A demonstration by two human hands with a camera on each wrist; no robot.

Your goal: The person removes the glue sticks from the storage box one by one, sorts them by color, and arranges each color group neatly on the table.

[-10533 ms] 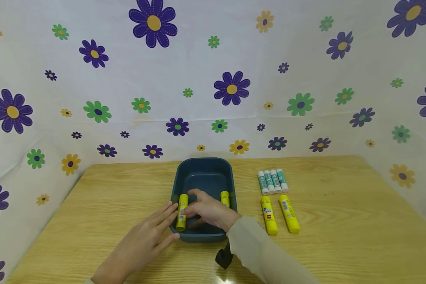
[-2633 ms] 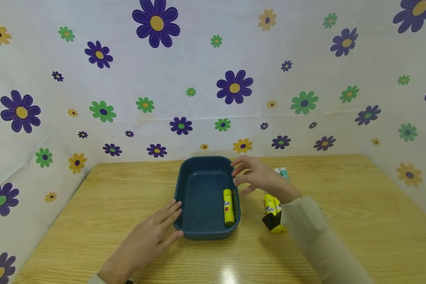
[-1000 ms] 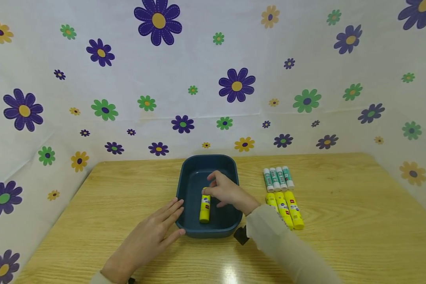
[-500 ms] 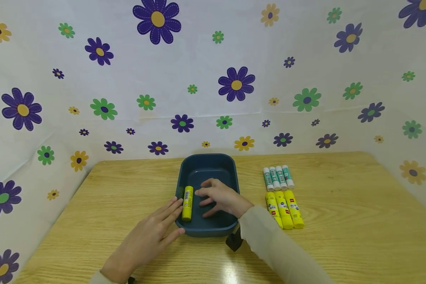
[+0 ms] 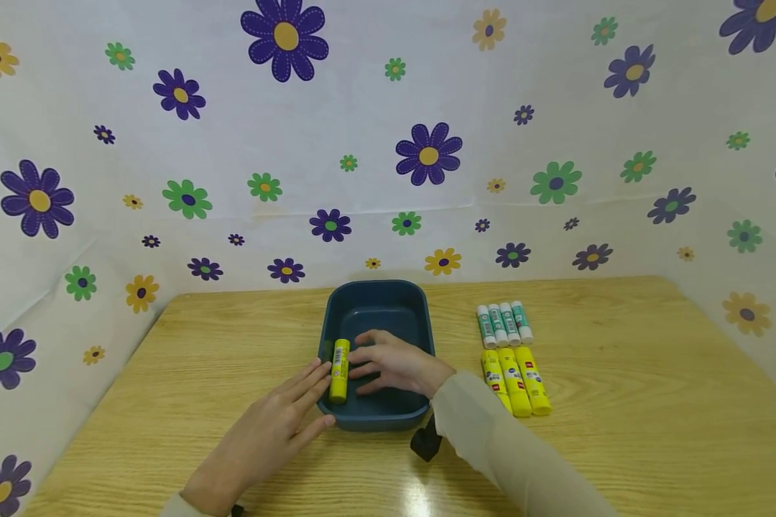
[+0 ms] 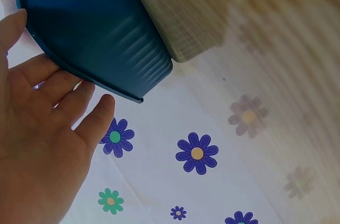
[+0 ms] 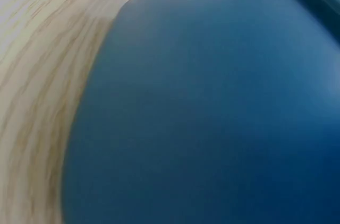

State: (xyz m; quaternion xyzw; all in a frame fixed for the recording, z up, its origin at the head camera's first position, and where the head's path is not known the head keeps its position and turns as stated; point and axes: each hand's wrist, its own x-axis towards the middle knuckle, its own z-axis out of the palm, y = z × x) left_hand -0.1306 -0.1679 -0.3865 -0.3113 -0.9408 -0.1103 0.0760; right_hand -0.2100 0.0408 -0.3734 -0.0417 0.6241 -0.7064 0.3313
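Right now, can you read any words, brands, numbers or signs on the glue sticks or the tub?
Yellow glue stick in the tub: barcode and label print, too small to read.
Three yellow glue sticks on the table: red and blue label patches, too small to read.
Four white-and-green glue sticks: green label print, too small to read.
Dark blue tub: no markings visible.
Nothing legible in the wrist views.

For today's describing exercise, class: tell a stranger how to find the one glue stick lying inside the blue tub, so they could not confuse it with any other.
Start at the wooden table and find the dark blue tub at its middle. Inside, along the tub's left wall, lies a yellow glue stick, between the left hand outside and the right hand inside. It is the only stick in the tub; the other yellow sticks lie on the table to the right.
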